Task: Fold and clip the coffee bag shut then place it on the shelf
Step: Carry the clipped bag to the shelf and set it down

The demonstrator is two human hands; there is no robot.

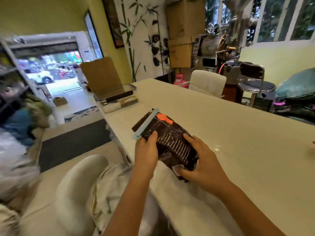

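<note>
Both hands — left hand, right hand — closed on the coffee bag, its clip beyond their fingers — seemingly ready for shelving.

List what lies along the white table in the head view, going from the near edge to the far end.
Right hand and left hand gripping the coffee bag → light blue clip across the bag's top → upright cardboard piece on the tray → white chair beyond the white table.

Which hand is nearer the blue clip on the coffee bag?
The left hand: its thumb almost reaches the blue clip, while the right hand holds the coffee bag lower down.
</note>
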